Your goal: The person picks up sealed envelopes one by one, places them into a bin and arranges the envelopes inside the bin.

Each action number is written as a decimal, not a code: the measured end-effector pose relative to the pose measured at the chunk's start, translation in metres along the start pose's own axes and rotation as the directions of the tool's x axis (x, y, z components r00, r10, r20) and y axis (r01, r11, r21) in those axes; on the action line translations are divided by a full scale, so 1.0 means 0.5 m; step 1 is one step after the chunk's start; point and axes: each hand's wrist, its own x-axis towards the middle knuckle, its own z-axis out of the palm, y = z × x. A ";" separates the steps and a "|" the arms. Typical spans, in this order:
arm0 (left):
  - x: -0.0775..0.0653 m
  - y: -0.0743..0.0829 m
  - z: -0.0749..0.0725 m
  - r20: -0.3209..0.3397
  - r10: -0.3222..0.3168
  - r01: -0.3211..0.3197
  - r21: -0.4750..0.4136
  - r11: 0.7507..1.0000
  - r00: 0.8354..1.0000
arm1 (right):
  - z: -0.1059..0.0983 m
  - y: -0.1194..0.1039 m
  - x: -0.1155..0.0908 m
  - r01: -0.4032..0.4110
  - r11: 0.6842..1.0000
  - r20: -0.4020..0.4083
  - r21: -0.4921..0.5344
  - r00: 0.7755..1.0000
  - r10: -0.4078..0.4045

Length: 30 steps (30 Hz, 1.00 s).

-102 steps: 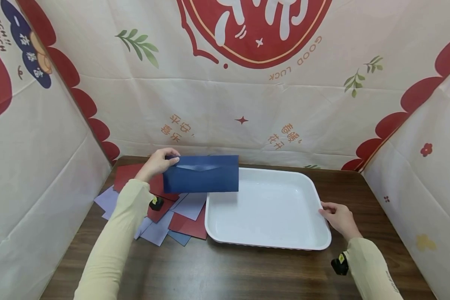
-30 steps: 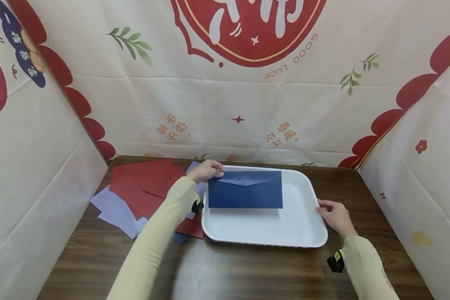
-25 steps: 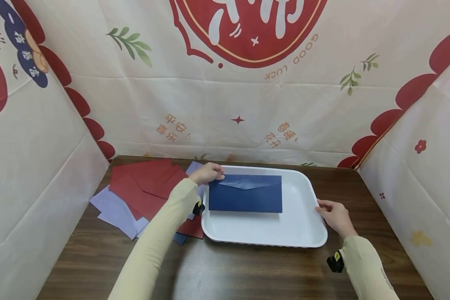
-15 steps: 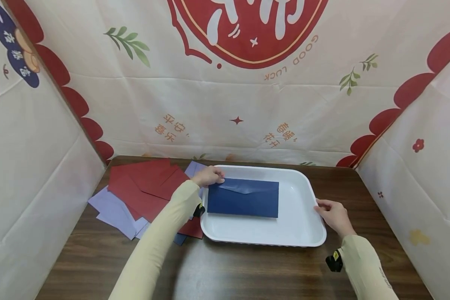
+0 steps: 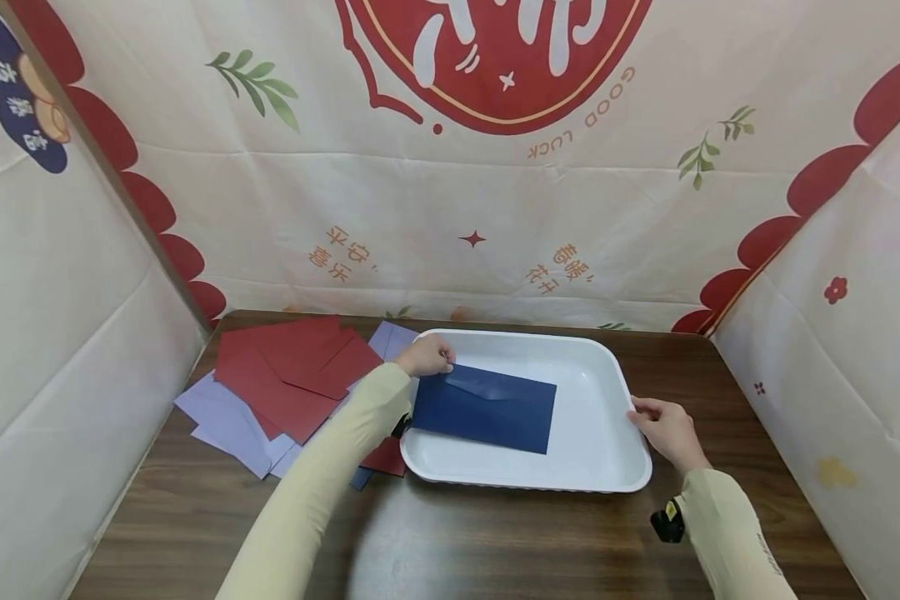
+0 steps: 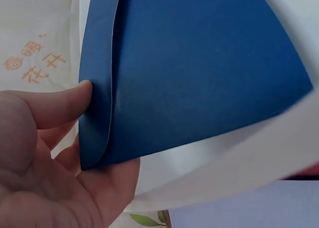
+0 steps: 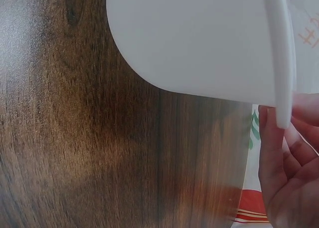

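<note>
A dark blue envelope [image 5: 487,408] slants across the left part of a white tray [image 5: 592,433]. Its upper left corner is pinched by my left hand [image 5: 427,356], which is over the tray's left rim. In the left wrist view, the thumb lies on the flap of the envelope [image 6: 189,63] and the fingers are beneath it. My right hand [image 5: 669,429] grips the tray's right rim; the right wrist view shows thumb and fingers on either side of the tray edge [image 7: 282,63]. Whether the envelope's lower edge touches the tray floor, I cannot tell.
Left of the tray lies a loose pile of red envelopes [image 5: 292,375] and lilac envelopes [image 5: 232,429], partly behind my left sleeve. A blue corner [image 5: 361,478] pokes out below. Printed cloth walls [image 5: 450,200] enclose the brown wooden table [image 5: 495,542] at the back and sides.
My left hand has carried the blue envelope rightward from above the pile to over the tray, then lowered it. Its right end has tilted downward. The right hand keeps its grip on the rim.
</note>
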 end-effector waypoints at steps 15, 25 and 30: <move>-0.086 0.112 -0.030 0.025 -0.087 0.074 0.317 0.946 0.996 | 0.004 0.002 -0.002 0.009 1.000 -0.005 -0.006 1.000 -0.009; -0.093 0.138 -0.029 0.083 -0.163 0.103 0.484 0.869 0.983 | -0.001 -0.005 -0.005 -0.002 1.000 -0.003 -0.009 1.000 0.002; -0.067 0.115 -0.011 0.144 -0.116 0.025 0.521 0.853 0.983 | 0.000 -0.006 -0.004 0.003 1.000 -0.004 -0.010 1.000 -0.003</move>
